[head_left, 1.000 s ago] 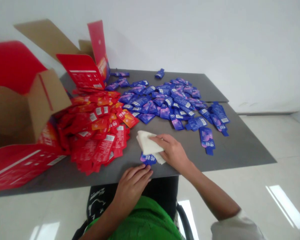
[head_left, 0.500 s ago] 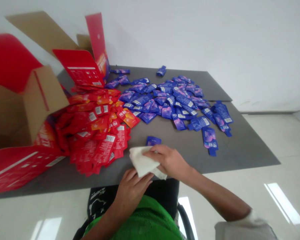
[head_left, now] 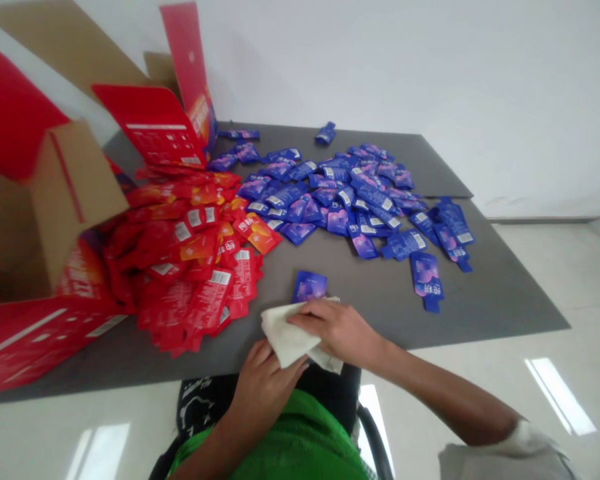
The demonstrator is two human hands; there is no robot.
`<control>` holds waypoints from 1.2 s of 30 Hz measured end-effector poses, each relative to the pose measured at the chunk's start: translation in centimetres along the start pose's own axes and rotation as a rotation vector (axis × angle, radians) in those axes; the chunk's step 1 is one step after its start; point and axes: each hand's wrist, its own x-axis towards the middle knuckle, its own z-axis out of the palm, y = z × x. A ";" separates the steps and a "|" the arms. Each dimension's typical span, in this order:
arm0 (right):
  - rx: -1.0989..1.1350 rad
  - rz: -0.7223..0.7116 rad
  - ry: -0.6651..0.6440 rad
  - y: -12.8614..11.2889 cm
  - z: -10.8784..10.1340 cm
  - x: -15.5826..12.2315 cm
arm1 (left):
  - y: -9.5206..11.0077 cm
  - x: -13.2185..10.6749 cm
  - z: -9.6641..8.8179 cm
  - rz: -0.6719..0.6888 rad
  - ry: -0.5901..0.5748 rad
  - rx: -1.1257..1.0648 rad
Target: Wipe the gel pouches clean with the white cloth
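A folded off-white cloth (head_left: 286, 333) is pinched in my right hand (head_left: 337, 333), which presses it over the lower part of a blue sachet (head_left: 310, 285). Only the sachet's upper part, with a purple print, shows beyond the cloth. My left hand (head_left: 266, 383) is at the table's front edge with its fingers stretched out, and the cloth partly covers them. Whether those fingertips touch the sachet is hidden. To the left lies a heap of red sachets (head_left: 200, 253). Farther back, a pile of blue sachets (head_left: 330, 190) spreads over the table.
Two open red cartons, a near one (head_left: 87, 273) and a far one (head_left: 155, 120), stand on the left with flaps raised. A grey table (head_left: 375, 300) meets a white wall (head_left: 380, 60) at the back. One blue sachet (head_left: 427, 277) lies apart at the right.
The cloth and my right hand have shifted slightly down toward me, uncovering more of the blue sachet. The whole view has tilted a little. My left hand stays at the table edge.
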 end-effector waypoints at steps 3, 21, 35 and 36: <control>-0.029 0.114 -0.001 2.0 -0.6 1.3 | 0.0 0.2 -0.2 0.011 -0.053 -0.039; -0.128 0.260 0.094 4.7 -2.8 3.2 | 0.2 0.7 -0.5 -0.006 -0.070 -0.076; -0.052 0.213 0.013 3.7 -1.4 2.9 | 0.2 0.5 -0.5 -0.022 -0.111 -0.068; -0.082 0.237 0.037 4.4 -2.1 3.4 | 0.2 0.6 -0.5 -0.021 -0.109 -0.070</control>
